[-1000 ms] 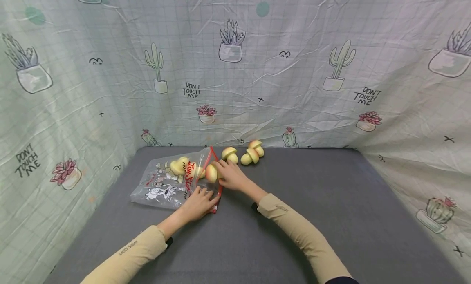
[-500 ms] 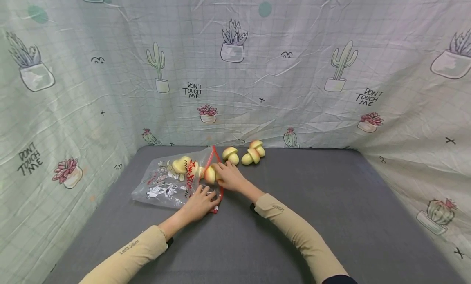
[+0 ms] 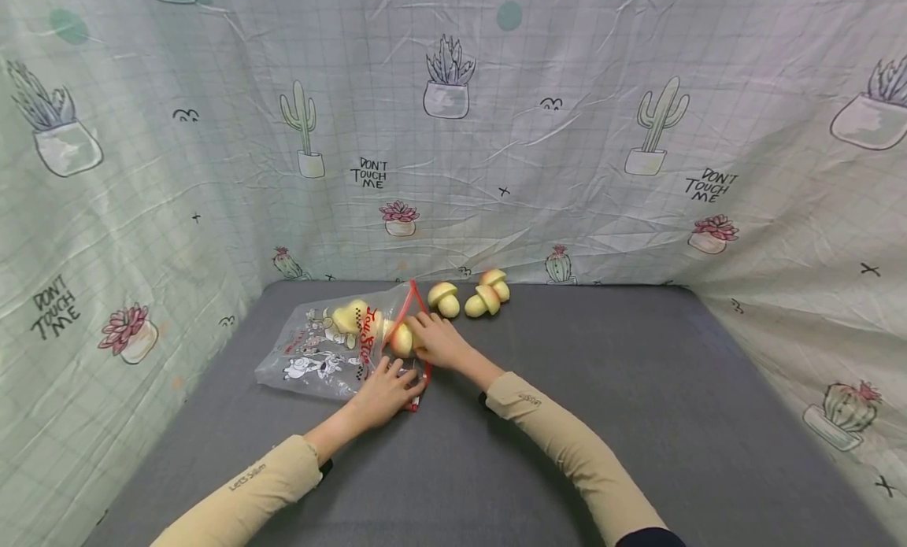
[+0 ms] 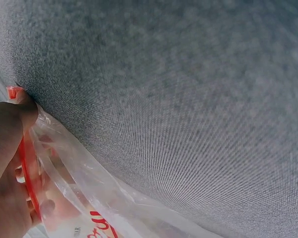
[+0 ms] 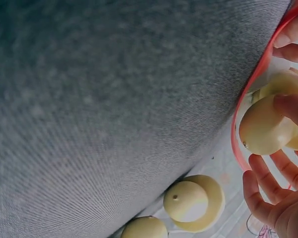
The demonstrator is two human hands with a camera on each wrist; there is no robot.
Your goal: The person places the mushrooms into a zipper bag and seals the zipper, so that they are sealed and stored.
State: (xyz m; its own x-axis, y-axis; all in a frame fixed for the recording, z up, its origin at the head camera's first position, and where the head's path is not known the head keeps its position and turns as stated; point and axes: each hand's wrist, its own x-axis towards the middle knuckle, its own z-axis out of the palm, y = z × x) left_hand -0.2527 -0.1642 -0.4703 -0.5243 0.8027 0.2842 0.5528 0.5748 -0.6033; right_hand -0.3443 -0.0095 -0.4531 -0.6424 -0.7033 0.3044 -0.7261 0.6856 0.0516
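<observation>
L hand point(image 3: 383, 395) pinches bag point(image 3: 326, 354) rim on grey counter point(image 3: 638, 421) w/ R hand point(image 3: 438, 341) gripping toy mushroom point(image 3: 401, 339) at its mouth.

a grey tabletop point(image 3: 638, 389) carries three loose toy mushrooms: one point(image 3: 444, 297) far and centre, two more point(image 3: 489, 293) touching each other just right of it. a cactus-print cloth point(image 3: 567, 138) walls the far, left and right sides.
</observation>
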